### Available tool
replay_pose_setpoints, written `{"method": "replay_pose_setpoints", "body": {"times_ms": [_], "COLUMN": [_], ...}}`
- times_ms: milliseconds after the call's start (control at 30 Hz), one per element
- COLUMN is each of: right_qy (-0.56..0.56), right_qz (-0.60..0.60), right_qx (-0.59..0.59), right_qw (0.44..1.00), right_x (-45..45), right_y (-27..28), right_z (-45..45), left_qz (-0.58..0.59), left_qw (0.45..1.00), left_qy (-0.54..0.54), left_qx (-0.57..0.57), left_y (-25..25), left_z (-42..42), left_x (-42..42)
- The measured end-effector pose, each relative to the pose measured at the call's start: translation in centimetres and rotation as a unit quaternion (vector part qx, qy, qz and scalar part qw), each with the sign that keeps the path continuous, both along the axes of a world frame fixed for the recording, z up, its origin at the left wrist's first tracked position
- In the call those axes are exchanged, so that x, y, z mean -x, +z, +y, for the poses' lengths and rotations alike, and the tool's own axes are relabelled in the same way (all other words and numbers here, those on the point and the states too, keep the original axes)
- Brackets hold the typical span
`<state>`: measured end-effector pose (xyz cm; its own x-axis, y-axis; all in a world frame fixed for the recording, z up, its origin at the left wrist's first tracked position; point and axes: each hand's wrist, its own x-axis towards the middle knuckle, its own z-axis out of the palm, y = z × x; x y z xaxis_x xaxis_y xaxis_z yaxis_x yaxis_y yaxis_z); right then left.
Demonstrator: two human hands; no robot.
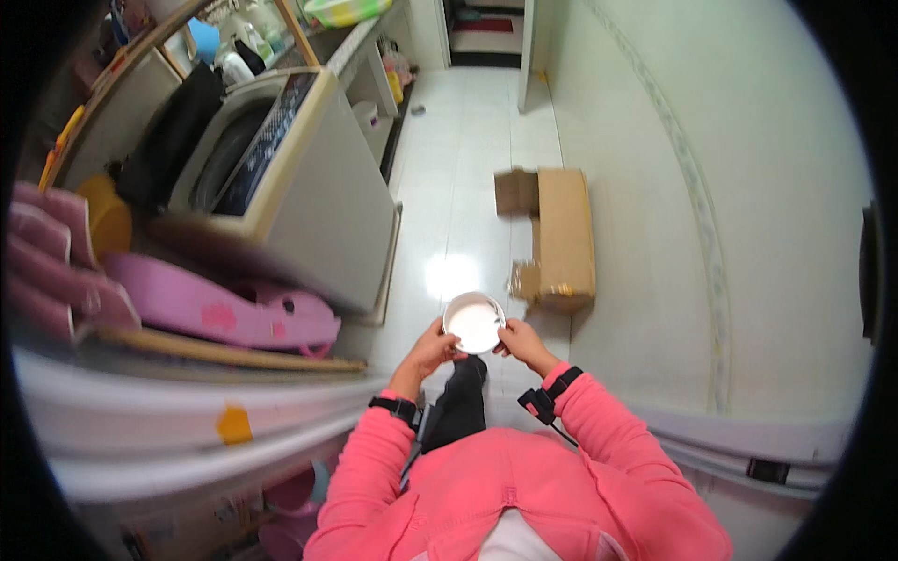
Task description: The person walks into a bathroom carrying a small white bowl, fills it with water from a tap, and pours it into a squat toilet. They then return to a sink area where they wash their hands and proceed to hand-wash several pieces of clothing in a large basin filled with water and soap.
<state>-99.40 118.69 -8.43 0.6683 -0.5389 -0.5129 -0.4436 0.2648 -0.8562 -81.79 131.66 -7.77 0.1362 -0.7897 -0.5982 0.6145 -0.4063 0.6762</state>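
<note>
Both of my hands hold a round white bowl (475, 322) in front of my body, above the tiled floor. My left hand (430, 349) grips its left rim, with the thumb at the near edge. On the opposite side, my right hand (523, 343) grips the right rim. A whitish surface shows inside the bowl; whether that is liquid or the bare bottom I cannot tell. Small dark marks appear on its inner right wall. Below the bowl, one leg in dark trousers (459, 407) reaches forward over the floor.
An opened cardboard box (563, 231) lies on the floor against the right wall. At left stands a top-loading washing machine (323, 189), with a pink plastic baby bathtub (224, 308) beside it. A white door frame (210, 393) flanks me. Ahead is a doorway (485, 35).
</note>
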Motion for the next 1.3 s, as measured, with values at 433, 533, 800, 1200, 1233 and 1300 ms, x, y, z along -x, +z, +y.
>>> {"method": "replay_pose_setpoints", "body": {"times_ms": [433, 533, 800, 1200, 1233, 1300], "right_qy": [-0.073, -0.092, -0.180, -0.281, -0.303, -0.347], "right_qz": [0.101, 0.136, 0.135, 0.131, 0.122, 0.105], "right_qx": [0.002, 0.022, 0.027, 0.082, 0.075, 0.061], "right_qw": [0.992, 0.986, 0.974, 0.947, 0.942, 0.930], "right_x": [-18.4, -20.5, -28.4, -31.4, -31.9, -33.1], "right_y": [0.3, -0.5, -1.9, 1.9, 2.3, 2.7], "right_z": [-27.3, -34.9, -55.4, -81.6, -83.3, -86.4], "left_qz": [0.016, 0.034, 0.023, -0.161, -0.182, -0.252], "left_qw": [0.937, 0.930, 0.957, 0.981, 0.978, 0.963], "left_qy": [0.348, 0.364, 0.279, 0.056, 0.036, -0.019], "left_qx": [-0.023, -0.040, -0.077, -0.091, -0.092, -0.095], "left_y": [3.5, 1.3, -0.5, 4.9, 4.6, 4.0], "left_z": [-4.9, -6.7, -28.8, -68.5, -71.3, -77.9], "left_x": [-22.3, -25.7, -37.0, -52.5, -53.5, -55.2]}}
